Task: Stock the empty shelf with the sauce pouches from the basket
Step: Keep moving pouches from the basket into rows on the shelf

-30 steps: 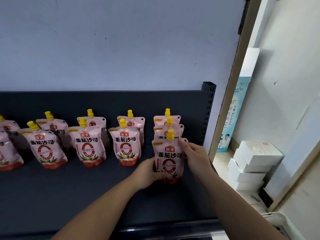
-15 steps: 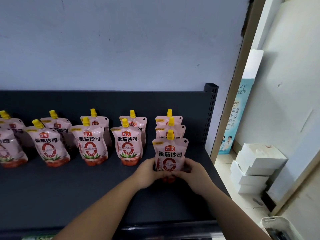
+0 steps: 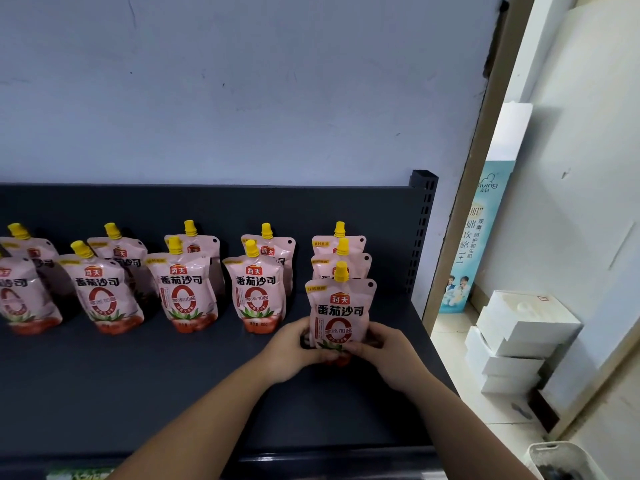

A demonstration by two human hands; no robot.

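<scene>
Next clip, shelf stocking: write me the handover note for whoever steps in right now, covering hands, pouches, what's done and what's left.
Left hand and right hand: both grip the base of the front pouch, upright on the shelf in the rightmost column.
Placed: two pouches behind it, and columns two deep to the left, running out of frame.
Left: let go of this pouch, then fill the bare front of the shelf. Only the basket rim shows at bottom right; how many pouches remain cannot be seen.

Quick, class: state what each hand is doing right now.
Left hand: closed on the front pouch, lower left.
Right hand: closed on the same pouch, lower right.
</scene>
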